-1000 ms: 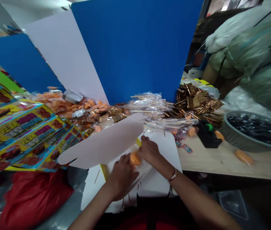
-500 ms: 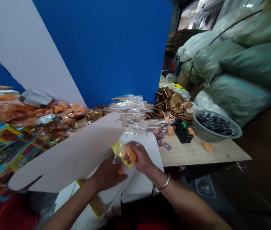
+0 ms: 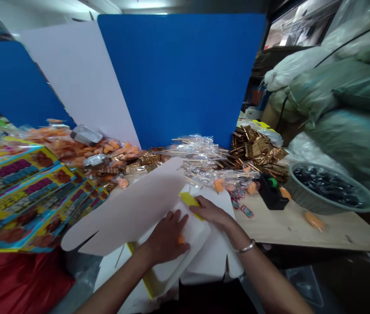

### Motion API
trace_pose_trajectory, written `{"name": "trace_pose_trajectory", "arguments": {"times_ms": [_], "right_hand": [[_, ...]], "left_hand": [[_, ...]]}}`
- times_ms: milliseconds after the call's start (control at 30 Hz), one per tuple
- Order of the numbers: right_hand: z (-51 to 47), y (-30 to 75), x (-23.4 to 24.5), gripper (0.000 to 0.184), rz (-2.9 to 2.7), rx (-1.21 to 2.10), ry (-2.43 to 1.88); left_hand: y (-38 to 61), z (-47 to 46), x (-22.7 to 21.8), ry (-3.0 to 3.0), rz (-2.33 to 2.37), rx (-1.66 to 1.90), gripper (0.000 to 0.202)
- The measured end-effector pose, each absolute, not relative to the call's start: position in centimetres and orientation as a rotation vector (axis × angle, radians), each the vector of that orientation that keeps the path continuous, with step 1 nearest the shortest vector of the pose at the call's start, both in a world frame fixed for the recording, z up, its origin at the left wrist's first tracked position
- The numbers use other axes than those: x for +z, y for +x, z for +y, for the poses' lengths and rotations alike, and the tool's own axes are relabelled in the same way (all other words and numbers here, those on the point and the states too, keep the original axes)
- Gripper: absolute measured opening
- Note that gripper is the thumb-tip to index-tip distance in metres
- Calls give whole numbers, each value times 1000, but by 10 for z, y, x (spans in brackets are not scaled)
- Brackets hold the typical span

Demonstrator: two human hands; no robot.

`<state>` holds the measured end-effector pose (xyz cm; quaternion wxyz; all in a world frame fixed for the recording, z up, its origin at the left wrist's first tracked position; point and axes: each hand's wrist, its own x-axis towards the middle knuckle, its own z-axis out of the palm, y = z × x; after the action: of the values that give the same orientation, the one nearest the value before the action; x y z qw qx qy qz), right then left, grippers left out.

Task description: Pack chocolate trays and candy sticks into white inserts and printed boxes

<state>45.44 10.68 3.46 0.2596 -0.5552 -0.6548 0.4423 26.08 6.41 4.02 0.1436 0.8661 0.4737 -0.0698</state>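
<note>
My left hand [image 3: 168, 235] lies spread on a folded white card [image 3: 180, 248] and holds it down, with a small orange piece [image 3: 181, 239] showing by the thumb. My right hand [image 3: 212, 213] rests its fingers on the card's upper edge, beside a yellow tab [image 3: 189, 203]. A large white card flap [image 3: 122, 209] stands up to the left of both hands. A thin bangle [image 3: 246, 247] circles my right wrist. Most of the orange piece is hidden under the card and my left hand.
Printed yellow boxes [image 3: 24, 192] lie stacked at left. Orange packets [image 3: 73, 148], cellophane-wrapped sticks [image 3: 201, 157] and gold sachets [image 3: 256, 148] are heaped on a wooden table [image 3: 302, 229]. A black dispenser [image 3: 271, 192], grey basket [image 3: 330, 189], blue panel [image 3: 178, 74] and large sacks [image 3: 344, 96] stand around.
The orange piece with its yellow tag, held up between my hands earlier, now lies mostly under the white card. My hands have moved apart, and the view has swung back left.
</note>
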Motion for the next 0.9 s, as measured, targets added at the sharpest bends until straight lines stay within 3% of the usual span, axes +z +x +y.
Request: {"name": "trace_pose_trajectory", "arguments": {"times_ms": [133, 300, 367, 467, 567, 700, 767, 833, 900], "right_hand": [[109, 460, 28, 38, -1790, 1185, -1516], [111, 463, 18, 38, -1481, 1521, -1397], [109, 456, 21, 31, -1576, 1367, -1520], [100, 439, 34, 20, -1916, 886, -1764], [92, 429, 43, 21, -2109, 582, -1928], [93, 439, 36, 36, -2002, 982, -1681], [91, 440, 32, 42, -2021, 1028, -1567], [85, 432, 32, 46, -2187, 755, -1661], [76, 417, 36, 50, -2353, 415, -1863]], "left_hand": [[263, 72, 41, 2438, 1340, -101, 92], [265, 82, 40, 2388, 1327, -78, 81], [262, 83, 43, 2388, 1264, -55, 84], [253, 80, 50, 2230, 1220, 42, 91], [244, 75, 54, 1810, 1294, 246, 89], [248, 80, 49, 1874, 1268, 460, 93], [255, 87, 45, 1917, 1195, 532, 76], [262, 91, 44, 1846, 1189, 560, 46], [267, 90, 44, 1789, 1310, 583, 38]]}}
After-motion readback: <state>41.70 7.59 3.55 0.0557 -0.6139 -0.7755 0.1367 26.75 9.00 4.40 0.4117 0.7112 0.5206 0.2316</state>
